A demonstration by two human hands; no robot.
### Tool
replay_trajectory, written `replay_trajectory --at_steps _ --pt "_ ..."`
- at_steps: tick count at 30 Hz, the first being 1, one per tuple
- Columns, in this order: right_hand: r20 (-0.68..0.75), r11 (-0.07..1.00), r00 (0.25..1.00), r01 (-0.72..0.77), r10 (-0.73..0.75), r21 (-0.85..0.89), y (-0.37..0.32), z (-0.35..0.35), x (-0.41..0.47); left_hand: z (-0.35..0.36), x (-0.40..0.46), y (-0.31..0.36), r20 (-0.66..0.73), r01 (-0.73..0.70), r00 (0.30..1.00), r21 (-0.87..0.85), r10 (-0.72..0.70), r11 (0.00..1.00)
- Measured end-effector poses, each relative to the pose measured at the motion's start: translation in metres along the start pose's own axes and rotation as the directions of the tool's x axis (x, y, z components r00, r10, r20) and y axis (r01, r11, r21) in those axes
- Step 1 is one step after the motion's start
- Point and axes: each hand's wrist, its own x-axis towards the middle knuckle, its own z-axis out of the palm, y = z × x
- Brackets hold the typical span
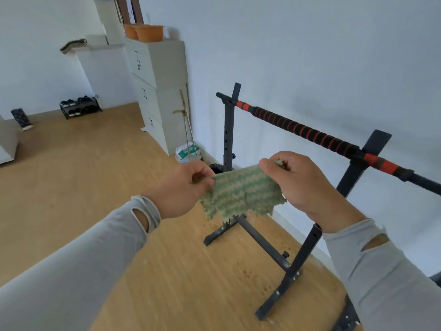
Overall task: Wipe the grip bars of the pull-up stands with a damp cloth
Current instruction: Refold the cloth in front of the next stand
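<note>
A green and beige striped cloth (241, 193) is stretched flat between both hands in mid air. My left hand (183, 187) pinches its left top corner. My right hand (303, 182) pinches its right top corner. Behind and above the cloth runs the grip bar (303, 132), black foam with red spiral stripes, slanting down to the right. It rests on two dark metal stands, the far one (228, 130) by the wall and the near one (353, 175) just right of my right hand. The cloth hangs in front of the bar without touching it.
The stands' feet and cross brace (260, 237) spread over the wooden floor below my hands. Grey cabinets (162, 91) with orange tubs on top line the white wall at left, with a mop and a bag beside them. A shoe rack (80, 107) stands far left.
</note>
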Motion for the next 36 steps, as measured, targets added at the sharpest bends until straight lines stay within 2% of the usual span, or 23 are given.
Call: replay_trajectory --at_steps 3,7,9,12,13,14,17,21,29,33,36 --pt "-0.003 0.999 1.000 -0.031 0.031 0.042 0.011 -0.020 0.023 0.003 0.031 0.008 -0.050 -0.029 0.998 -0.094 0.025 0.995" --pt "0.096 0.920 0.988 -0.148 0.121 0.363 0.022 -0.045 0.040 0.012 0.061 0.016 -0.097 0.018 0.994 -0.305 -0.050 0.952" --pt "0.104 0.869 0.984 -0.177 0.144 0.463 0.025 -0.057 0.042 0.017 0.069 0.023 -0.072 0.071 0.990 -0.470 -0.119 0.880" --pt "0.025 0.855 0.984 -0.164 0.174 0.493 0.028 -0.070 0.043 0.023 0.077 0.033 0.095 0.156 0.988 -0.675 -0.124 0.722" --pt "-0.017 0.860 0.983 -0.152 0.184 0.487 0.030 -0.075 0.043 0.025 0.080 0.037 0.147 0.173 0.984 -0.679 -0.098 0.713" --pt "-0.046 0.866 0.981 -0.143 0.187 0.479 0.031 -0.079 0.042 0.026 0.083 0.040 0.159 0.166 0.984 -0.641 -0.082 0.749" --pt "-0.101 0.878 0.975 -0.133 0.200 0.461 0.035 -0.090 0.039 0.033 0.094 0.053 0.044 0.087 0.996 -0.492 -0.075 0.867" --pt "-0.162 0.890 0.956 -0.157 0.247 0.428 0.038 -0.100 0.034 0.042 0.108 0.065 0.004 0.031 0.999 -0.481 -0.034 0.876" --pt "-0.296 0.975 0.942 -0.103 0.159 0.198 0.032 -0.110 0.025 0.049 0.129 0.068 -0.071 -0.144 0.989 -0.242 0.130 0.959" --pt "-0.338 0.989 0.931 -0.113 0.140 0.099 0.023 -0.110 0.026 0.047 0.139 0.072 -0.082 -0.186 0.982 -0.271 0.170 0.944" --pt "-0.353 0.987 0.923 -0.123 0.151 0.100 0.018 -0.110 0.030 0.042 0.152 0.068 -0.003 -0.113 0.992 -0.442 0.124 0.890"
